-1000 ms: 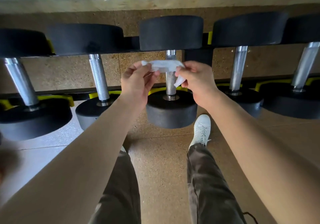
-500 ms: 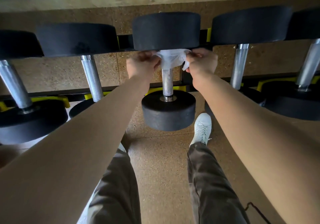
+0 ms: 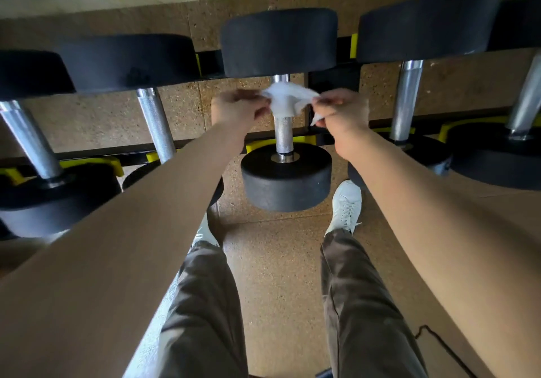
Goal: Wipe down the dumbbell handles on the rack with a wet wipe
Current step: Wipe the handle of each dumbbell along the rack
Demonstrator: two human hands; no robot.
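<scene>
Floor: speckled gym mat (image 3: pixel 278 260) under rack (image 3: pixel 333 80).
Hands: left hand (image 3: pixel 237 108), right hand (image 3: pixel 341 108) pinch wipe (image 3: pixel 288 99) ends, draped over middle handle (image 3: pixel 283 133).
Risk: knurled metal could snag, tearing wipe.

No readable text, labels, brands or numbers anywhere in view.

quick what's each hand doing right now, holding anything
Left hand: closed, pinching one end of the wet wipe.
Right hand: closed, pinching the other end; the wipe is draped over the middle dumbbell's handle.
</scene>
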